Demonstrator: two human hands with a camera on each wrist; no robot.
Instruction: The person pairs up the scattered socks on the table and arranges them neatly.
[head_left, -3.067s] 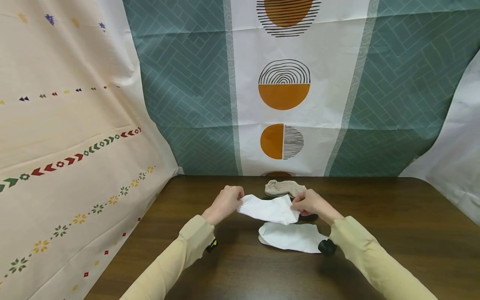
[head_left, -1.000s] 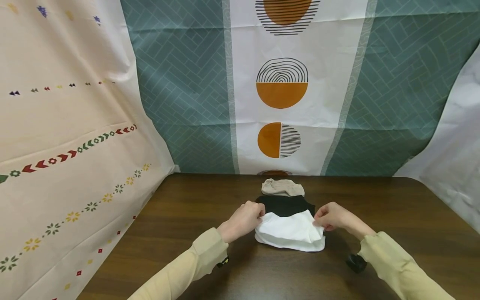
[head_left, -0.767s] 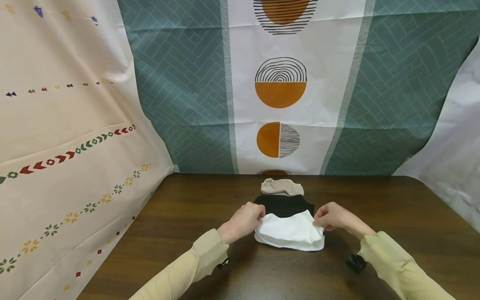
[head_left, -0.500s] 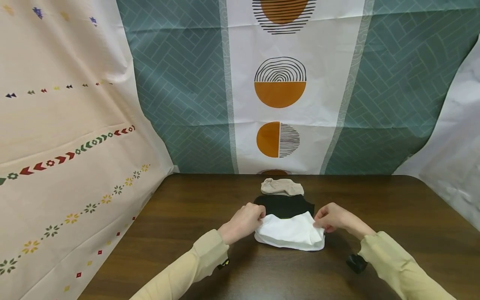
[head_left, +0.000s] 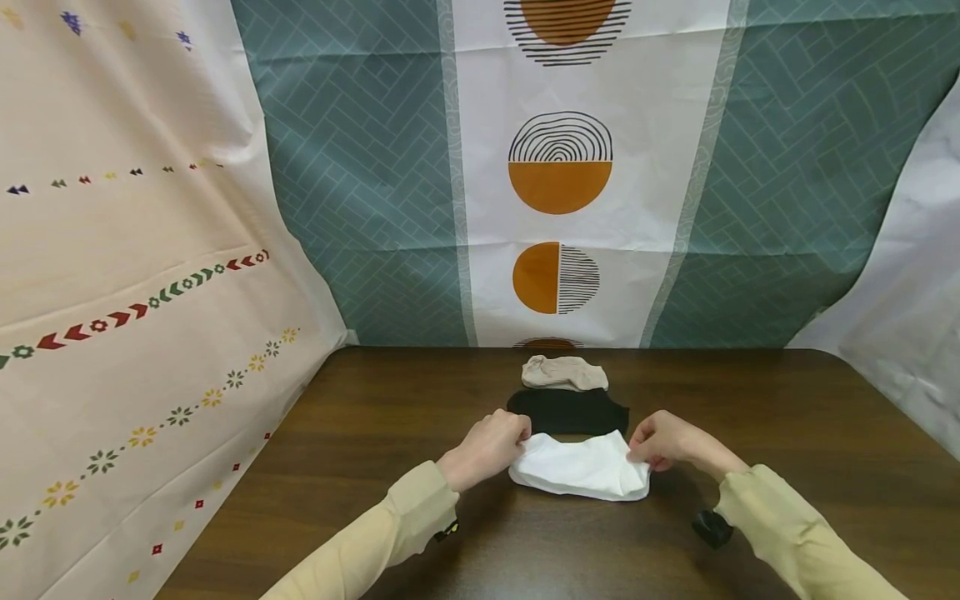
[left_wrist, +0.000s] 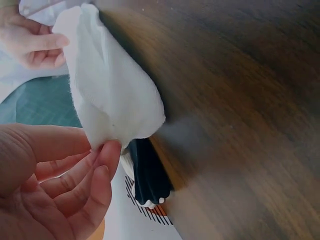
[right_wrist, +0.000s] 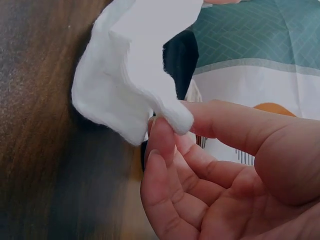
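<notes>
Both hands hold a white sock (head_left: 576,460) stretched sideways between them, over a second white sock that is mostly hidden beneath it. My left hand (head_left: 489,450) pinches its left end between thumb and fingers; the left wrist view shows that grip on the sock (left_wrist: 112,85) up close. At the other end my right hand (head_left: 670,440) pinches a corner, and in the right wrist view the thumb and index finger press the cloth (right_wrist: 150,55) between them. A black sock (head_left: 568,410) lies just behind, and behind that a beige sock (head_left: 564,373).
The socks are on a dark brown wooden table (head_left: 390,400). A green and white patterned cloth (head_left: 375,208) hangs along its back edge. Patterned cream cloth (head_left: 150,275) borders the left side, and pale cloth (head_left: 907,333) the right.
The hands brought the upper white sock nearer and over the other white one, uncovering the black sock. Over the last half second its back edge sank slightly, the pinches unchanged.
</notes>
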